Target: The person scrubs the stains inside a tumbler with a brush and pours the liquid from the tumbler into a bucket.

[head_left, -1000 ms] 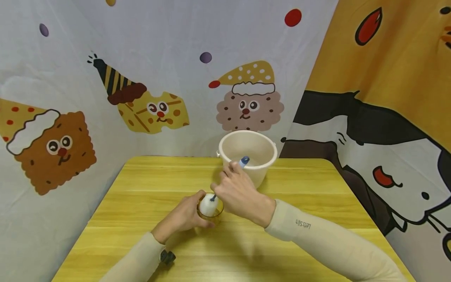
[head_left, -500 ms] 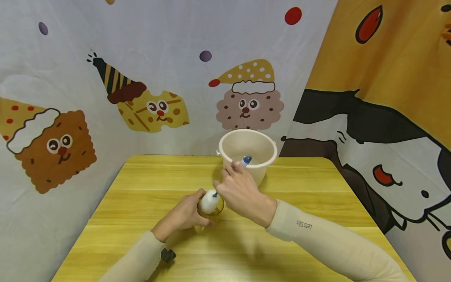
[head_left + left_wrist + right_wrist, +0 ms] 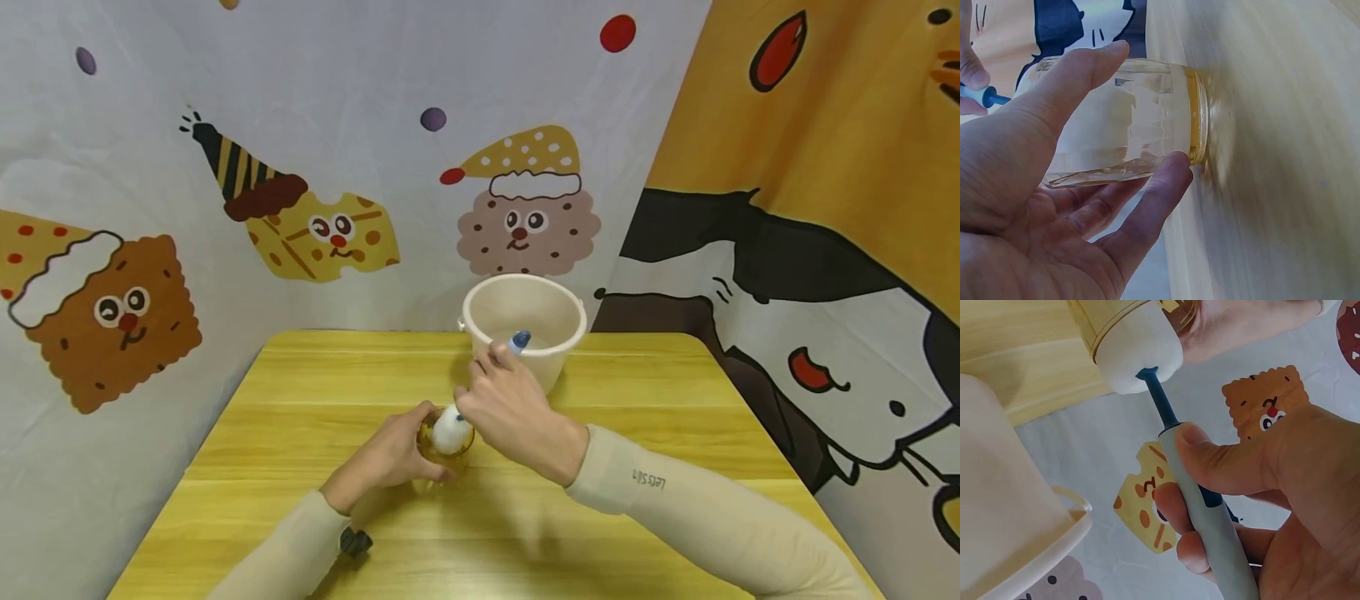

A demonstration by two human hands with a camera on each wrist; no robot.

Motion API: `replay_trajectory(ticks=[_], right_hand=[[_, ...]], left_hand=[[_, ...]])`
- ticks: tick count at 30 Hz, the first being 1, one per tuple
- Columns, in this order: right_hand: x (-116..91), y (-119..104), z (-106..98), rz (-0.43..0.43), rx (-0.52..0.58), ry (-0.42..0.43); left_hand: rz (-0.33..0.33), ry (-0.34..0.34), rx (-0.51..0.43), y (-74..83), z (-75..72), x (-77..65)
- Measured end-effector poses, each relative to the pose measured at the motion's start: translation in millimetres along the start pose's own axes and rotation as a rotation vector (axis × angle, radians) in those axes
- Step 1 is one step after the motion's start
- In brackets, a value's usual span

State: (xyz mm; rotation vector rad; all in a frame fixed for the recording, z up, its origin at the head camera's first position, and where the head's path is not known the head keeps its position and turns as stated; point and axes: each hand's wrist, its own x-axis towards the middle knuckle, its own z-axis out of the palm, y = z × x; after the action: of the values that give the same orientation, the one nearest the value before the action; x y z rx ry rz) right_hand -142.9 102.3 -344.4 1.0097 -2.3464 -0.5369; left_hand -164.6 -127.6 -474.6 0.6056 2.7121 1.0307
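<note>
Pale printed cloth (image 3: pixel 337 75) is hanging beyond the far edge of the table (image 3: pixel 322 375). Orange-topped cloth (image 3: pixel 847 142) is flanking its right edge.

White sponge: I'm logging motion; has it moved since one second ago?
Yes: the sponge shifted slightly right in the head view, judged against the bucket.

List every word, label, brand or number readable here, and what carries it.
"Lets…", upside down, on the right arm's cream sleeve; the remaining letters are too small to read surely.
No readable text shows on the amber glass cup, sponge brush, bucket or cartoon backdrop.
</note>
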Motion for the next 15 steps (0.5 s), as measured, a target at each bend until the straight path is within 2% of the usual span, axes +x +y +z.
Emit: replay_trajectory(ticks=[8,15], right_hand=[[-1.5,2.2,-5.2,-0.027,0.019,-0.048],[-3.4,3.8,-6.9,-0.038,0.051,-0.054]], left_hand=[[-0.004,-0.009,0.005,1.6,-1.5,-0.6],[0.002,-0.004,-0.001,2.3,-0.3,-0.7]])
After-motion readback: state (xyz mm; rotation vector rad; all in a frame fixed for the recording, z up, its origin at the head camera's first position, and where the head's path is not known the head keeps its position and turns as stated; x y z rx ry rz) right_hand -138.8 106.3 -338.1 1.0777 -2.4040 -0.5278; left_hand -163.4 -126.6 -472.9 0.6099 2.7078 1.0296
